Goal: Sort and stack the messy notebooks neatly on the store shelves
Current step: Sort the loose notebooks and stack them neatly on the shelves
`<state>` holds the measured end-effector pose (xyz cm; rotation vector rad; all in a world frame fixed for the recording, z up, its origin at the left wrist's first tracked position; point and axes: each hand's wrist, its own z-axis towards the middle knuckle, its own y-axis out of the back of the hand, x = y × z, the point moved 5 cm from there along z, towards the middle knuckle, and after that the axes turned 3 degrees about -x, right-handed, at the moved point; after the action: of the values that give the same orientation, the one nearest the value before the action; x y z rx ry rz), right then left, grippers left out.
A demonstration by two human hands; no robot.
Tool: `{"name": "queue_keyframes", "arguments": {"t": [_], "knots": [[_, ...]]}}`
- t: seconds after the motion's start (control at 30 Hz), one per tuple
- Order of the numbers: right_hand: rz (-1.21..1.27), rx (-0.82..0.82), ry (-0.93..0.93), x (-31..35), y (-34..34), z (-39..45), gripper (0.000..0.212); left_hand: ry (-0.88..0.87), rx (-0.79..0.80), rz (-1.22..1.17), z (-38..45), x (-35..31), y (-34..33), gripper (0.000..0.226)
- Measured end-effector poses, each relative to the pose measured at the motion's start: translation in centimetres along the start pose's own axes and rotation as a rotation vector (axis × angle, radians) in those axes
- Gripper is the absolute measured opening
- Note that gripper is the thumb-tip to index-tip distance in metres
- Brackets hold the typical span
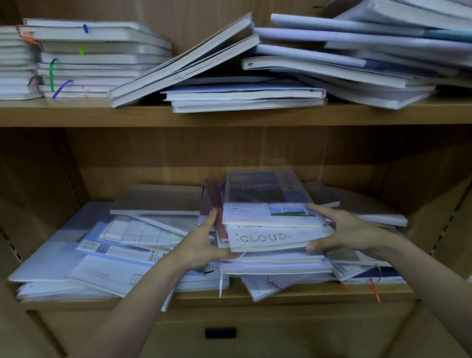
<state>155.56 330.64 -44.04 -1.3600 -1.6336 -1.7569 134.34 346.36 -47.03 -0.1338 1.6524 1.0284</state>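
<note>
Starting at the upper left of the frame: two tidy stacks (53,60) sit side by side on the top shelf (225,121), and the right one has coloured ribbons hanging from its edges, orange, blue, green, purple. Moving to upper centre, two books (185,65) lean at a slant, their high ends propped on a low flat pile (246,97). Upper right is a mess, a slumped heap (374,57) of pale notebooks sliding down towards the shelf edge.

Down to the lower shelf (198,296), left side first: a loose spread (100,250) of blue and white notebooks, overlapping at odd angles, one with a grid cover. Now the left hand (203,242) comes in at lower centre, fingers up against the left edge of a small stack, thumb curled under its front edge. That stack (274,221) sits just right of centre on top of more untidy notebooks: a picture-cover book on top, a white one marked CLOUD (264,237) beneath it, a dark red one tucked on the left side. The right hand (341,230) clamps the other side, fingers along the right edge, thumb pressed at the front corner. Both hands grip, squeezing the stack between them. At lower right, more notebooks (370,273) jut out under the stack with red ribbons dangling over the shelf edge.
</note>
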Motion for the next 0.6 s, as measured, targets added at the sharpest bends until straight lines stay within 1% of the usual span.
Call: {"name": "queue_keyframes", "arguments": {"t": [0.07,0.13,0.2,0.27,0.33,0.37,0.43,0.5,0.6], "knots": [[-0.132,-0.013,0.049,0.3,-0.1,0.0,0.095,-0.051,-0.039,-0.009,-0.1,0.5,0.0,0.094],[-0.260,-0.029,0.102,0.9,-0.6,0.0,0.092,-0.054,-0.052,-0.101,-0.2,1.2,-0.2,0.088],[-0.314,-0.063,0.137,1.3,-0.7,0.0,0.089,-0.044,-0.058,-0.180,0.0,1.6,-0.3,0.083],[-0.305,-0.099,0.126,1.2,-0.6,0.3,0.083,-0.041,-0.042,-0.233,0.4,1.6,0.0,0.082],[-0.204,-0.143,0.066,0.8,-0.4,0.8,0.070,-0.037,-0.029,-0.275,0.8,1.8,0.6,0.085],[-0.170,-0.194,0.044,0.5,-0.4,1.1,0.062,-0.024,-0.031,-0.301,0.9,2.0,1.0,0.088],[-0.217,-0.334,0.047,0.0,-0.5,1.9,0.054,-0.001,-0.054,-0.356,0.7,2.5,1.5,0.095],[-0.263,-0.391,0.065,0.1,-0.9,2.2,0.058,0.009,-0.097,-0.381,0.3,2.8,1.7,0.089],[-0.255,-0.324,0.033,0.6,-1.7,2.5,0.065,0.014,-0.125,-0.388,-0.4,2.7,1.6,0.072]]}}
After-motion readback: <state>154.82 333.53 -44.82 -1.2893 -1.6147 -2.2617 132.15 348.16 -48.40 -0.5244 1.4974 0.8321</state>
